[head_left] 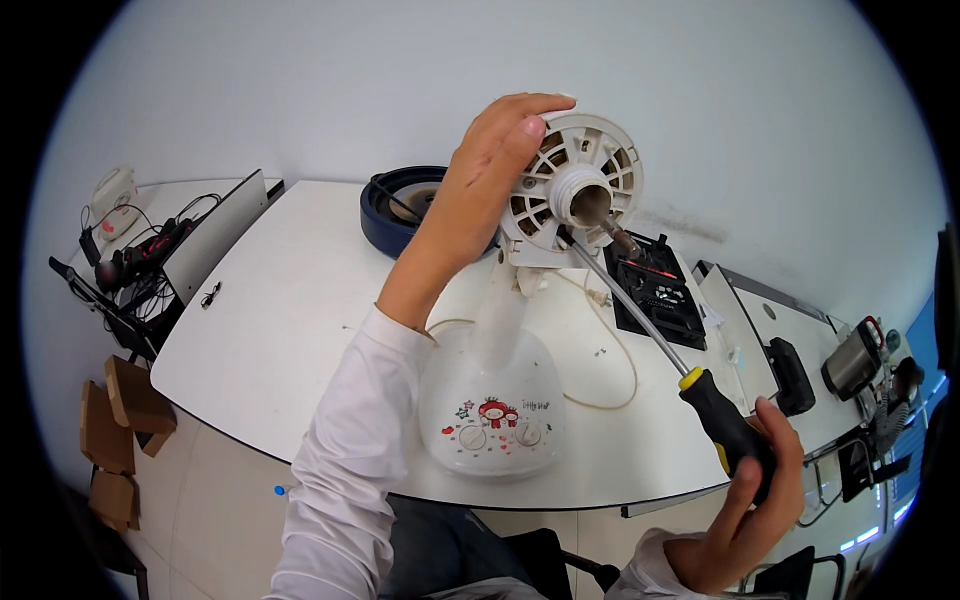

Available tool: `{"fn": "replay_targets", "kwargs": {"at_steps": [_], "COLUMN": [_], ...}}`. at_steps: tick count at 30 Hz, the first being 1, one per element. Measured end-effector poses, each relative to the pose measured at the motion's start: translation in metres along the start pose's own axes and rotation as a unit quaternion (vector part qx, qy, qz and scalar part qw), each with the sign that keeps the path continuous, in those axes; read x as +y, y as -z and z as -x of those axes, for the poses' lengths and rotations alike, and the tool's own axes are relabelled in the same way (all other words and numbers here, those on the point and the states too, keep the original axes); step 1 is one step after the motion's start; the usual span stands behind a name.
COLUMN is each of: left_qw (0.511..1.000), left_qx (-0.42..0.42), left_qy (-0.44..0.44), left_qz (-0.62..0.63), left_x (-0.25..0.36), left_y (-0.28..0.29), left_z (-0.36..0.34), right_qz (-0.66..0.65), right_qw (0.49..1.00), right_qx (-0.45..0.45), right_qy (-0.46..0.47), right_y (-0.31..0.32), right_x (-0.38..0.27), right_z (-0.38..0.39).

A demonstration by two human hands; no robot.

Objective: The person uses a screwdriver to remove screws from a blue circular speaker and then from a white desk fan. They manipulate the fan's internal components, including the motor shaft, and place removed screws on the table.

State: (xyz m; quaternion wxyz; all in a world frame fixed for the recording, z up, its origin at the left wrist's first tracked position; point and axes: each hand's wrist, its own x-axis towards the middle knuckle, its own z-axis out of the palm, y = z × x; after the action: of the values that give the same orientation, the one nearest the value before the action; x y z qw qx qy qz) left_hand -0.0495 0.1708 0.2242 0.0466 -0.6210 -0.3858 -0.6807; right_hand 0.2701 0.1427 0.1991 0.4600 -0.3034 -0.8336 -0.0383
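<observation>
A white desk fan with its blades and grille off stands upright on the table; its base [492, 440] carries cartoon prints and two round knobs. My left hand [495, 165] wraps over the top left of the round motor housing [622, 160], fingers closed around its edge. In my right hand [765, 480] is a screwdriver [655, 330] with a black and yellow handle and a long metal shaft. Its tip reaches the slotted front of the housing, just below the central shaft collar. Whether it sits in a screw is too small to tell.
Behind my left forearm lies a dark blue round appliance [385, 215]. An open black tool case [660, 300] is at the back right, near the fan's pale cord [633, 385]. Cardboard boxes [110, 430] stand on the floor at left. A side table [790, 335] holds a metal appliance [853, 358].
</observation>
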Motion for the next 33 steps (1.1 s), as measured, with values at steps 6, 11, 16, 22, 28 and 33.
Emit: {"fn": "replay_targets", "kwargs": {"at_steps": [6,11,16,22,28,33], "left_qw": [1.0,1.0,1.0,0.999,0.999,0.999], "left_qx": [0.002,0.001,0.001,-0.008,-0.013,0.005], "left_qy": [-0.001,0.003,0.008,0.005,0.001,-0.031], "left_qz": [0.013,0.014,-0.006,-0.031,-0.035,0.019], "left_x": [0.002,0.001,0.0,-0.001,-0.004,-0.003], "left_y": [-0.002,-0.002,0.0,0.001,0.003,-0.002], "left_z": [0.0,0.0,0.001,-0.001,-0.001,0.0], "right_qz": [-0.035,0.048,-0.049,0.034,-0.091,-0.277], "right_qw": [0.987,0.99,0.997,0.979,0.97,0.891], "right_qx": [0.056,0.056,0.059,0.1,0.141,0.178], "right_qy": [0.147,0.118,0.022,0.175,0.176,0.312], "right_y": [0.003,0.003,0.003,0.002,-0.01,-0.01], "right_x": [0.004,-0.006,-0.007,0.002,-0.007,0.015], "right_z": [0.0,0.003,0.011,0.008,0.004,-0.012]}}
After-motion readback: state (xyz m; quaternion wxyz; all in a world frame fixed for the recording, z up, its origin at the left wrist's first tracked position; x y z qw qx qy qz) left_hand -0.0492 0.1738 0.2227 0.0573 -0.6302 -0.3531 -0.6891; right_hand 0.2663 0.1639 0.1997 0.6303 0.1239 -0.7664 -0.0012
